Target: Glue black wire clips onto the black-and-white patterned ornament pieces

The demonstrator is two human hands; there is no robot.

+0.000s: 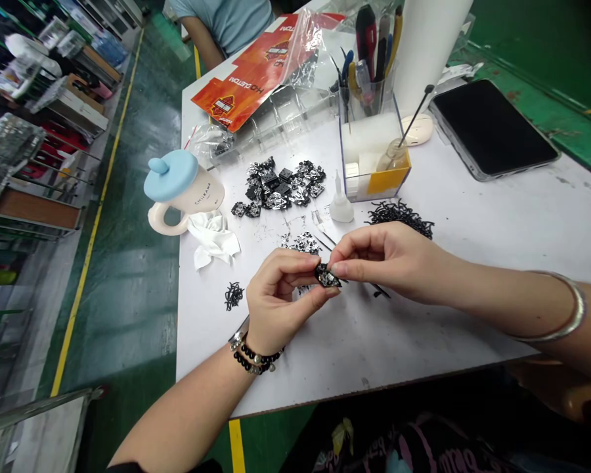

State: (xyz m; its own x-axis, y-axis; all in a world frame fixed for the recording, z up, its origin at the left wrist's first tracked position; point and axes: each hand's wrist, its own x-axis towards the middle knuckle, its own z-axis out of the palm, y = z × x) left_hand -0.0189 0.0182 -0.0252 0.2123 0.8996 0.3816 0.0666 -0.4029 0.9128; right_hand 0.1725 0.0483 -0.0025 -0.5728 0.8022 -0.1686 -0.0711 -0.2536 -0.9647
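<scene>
My left hand [280, 295] and my right hand [379, 259] meet over the white table, and both pinch a small black-and-silver part [328, 276] between thumbs and fingertips. Much of that part is hidden by my fingers. Behind my hands lies a heap of similar black-and-silver parts [278, 185]. A smaller cluster [303, 244] sits just beyond my left hand. A pile of thin black pieces [401, 219] lies beyond my right hand, and a little tangle of them [234, 295] lies left of my left hand.
A pale mug with a blue lid [182, 187] and a white cloth [214, 240] stand at the table's left. Further back are a clear plastic tray [280, 115], an orange printed box sheet [246, 75], a tool-filled holder [369, 141] and a black tablet [492, 128]. A co-worker's torso [226, 20] is beyond the table.
</scene>
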